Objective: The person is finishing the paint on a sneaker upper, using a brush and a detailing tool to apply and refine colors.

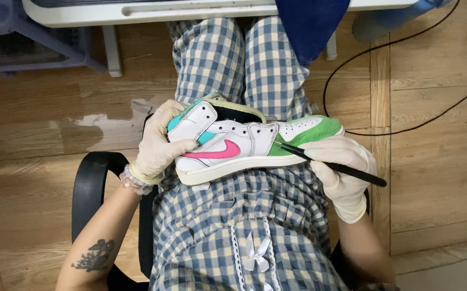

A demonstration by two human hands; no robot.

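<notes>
Painting fine detail on a sneaker held across the lap.

Resting on its side over the checked trousers, the shoe has its heel clasped by the gloved left hand, fingers wrapped round the collar, while the gloved right hand pinches a thin black brush like a pen, tip touching the seam where the white side panel meets the green toe. Judging by the look of it, the pink, teal and green areas are already coloured and the white panels clean, so the work seems well advanced, with edge touch-ups left; the far side is hidden. A black cable trails over the wooden floor.
</notes>
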